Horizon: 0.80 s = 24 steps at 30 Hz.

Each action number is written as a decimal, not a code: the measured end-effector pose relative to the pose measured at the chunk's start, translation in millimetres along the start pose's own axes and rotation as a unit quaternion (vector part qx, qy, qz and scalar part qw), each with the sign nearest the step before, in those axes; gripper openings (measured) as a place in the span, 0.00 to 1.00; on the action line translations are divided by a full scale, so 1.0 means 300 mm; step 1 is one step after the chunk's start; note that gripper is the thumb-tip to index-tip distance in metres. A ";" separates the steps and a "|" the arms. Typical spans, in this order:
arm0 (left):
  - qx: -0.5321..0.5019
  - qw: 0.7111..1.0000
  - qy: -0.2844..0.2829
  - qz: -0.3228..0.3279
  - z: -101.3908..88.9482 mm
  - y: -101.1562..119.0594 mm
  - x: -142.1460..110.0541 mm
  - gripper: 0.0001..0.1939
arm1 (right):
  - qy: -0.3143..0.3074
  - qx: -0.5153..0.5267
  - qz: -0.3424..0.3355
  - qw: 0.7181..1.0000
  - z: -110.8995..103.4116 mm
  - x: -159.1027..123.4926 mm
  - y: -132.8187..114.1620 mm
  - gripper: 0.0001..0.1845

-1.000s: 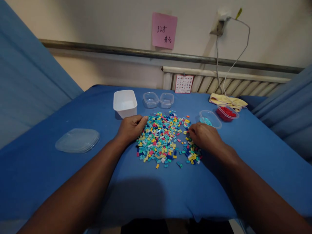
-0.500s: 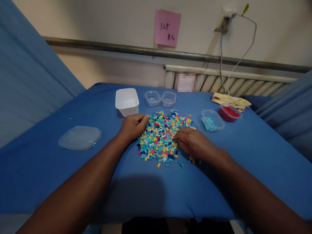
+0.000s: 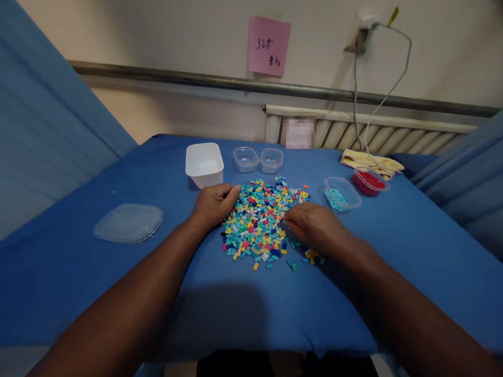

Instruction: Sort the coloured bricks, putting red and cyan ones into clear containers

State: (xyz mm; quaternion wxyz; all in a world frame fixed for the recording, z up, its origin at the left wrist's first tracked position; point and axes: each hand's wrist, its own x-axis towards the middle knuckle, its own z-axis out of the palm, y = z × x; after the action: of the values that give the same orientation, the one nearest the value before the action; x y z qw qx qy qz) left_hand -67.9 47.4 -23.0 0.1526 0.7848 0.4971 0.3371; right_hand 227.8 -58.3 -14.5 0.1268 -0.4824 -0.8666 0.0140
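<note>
Hands [image 3: 263, 214] at mixed toy bricks [image 3: 257, 225], on blue cloth [image 3: 236, 303]

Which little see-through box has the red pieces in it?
The box at the far right, beside the yellow cloth. Its neighbour holds light blue pieces instead.

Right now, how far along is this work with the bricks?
Probably early. Red bricks and turquoise bricks already sit in separate tubs. The right hand reaches to the mixed pile, grip unclear; the left hand rests at the pile's edge. That large pile remains.
</note>
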 end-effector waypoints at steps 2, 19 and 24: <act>-0.002 1.000 0.000 0.002 0.002 -0.002 0.001 0.28 | 0.019 0.028 0.017 0.999 -0.002 -0.012 0.013 0.07; 0.003 1.000 0.002 0.007 0.005 -0.012 0.001 0.28 | -0.005 -0.042 -0.109 0.993 -0.014 -0.024 0.002 0.15; 0.003 1.000 -0.001 0.009 0.003 -0.015 0.001 0.28 | -0.001 -0.056 -0.100 0.993 -0.003 -0.026 0.002 0.16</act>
State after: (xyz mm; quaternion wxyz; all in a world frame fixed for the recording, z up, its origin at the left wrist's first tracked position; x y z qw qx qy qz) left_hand -70.1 49.9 -26.1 0.1476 0.7904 0.4906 0.3360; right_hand 232.5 -64.6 -15.4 0.0990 -0.3992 -0.9103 -0.0468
